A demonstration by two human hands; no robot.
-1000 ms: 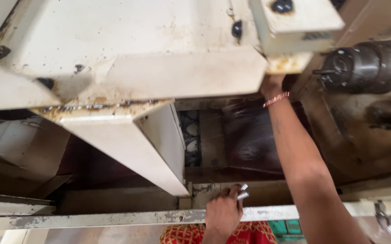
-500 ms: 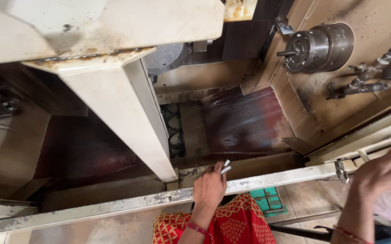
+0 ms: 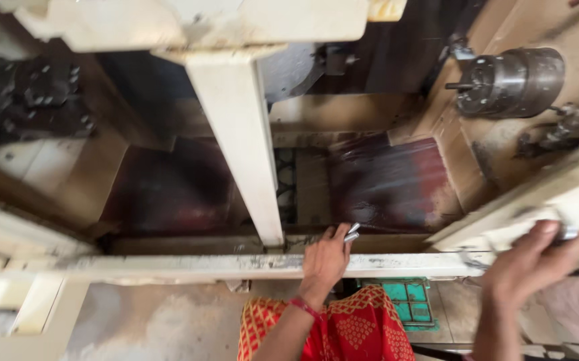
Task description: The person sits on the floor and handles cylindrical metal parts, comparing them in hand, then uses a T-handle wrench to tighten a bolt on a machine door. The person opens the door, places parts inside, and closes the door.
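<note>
The left hand (image 3: 324, 262) is laid on the white rail (image 3: 169, 266) of the machine, fingers clenched around small metal rods (image 3: 352, 232) whose ends stick out past the rail's inner edge. The right hand (image 3: 529, 264) is closed on a handle (image 3: 565, 232) at the door frame (image 3: 537, 194). A chuck (image 3: 510, 81) is seen upper right, well apart from both hands.

cream machine frame (image 3: 236, 134), red-gold patterned cloth (image 3: 343, 331), teal grate (image 3: 406, 311).
</note>
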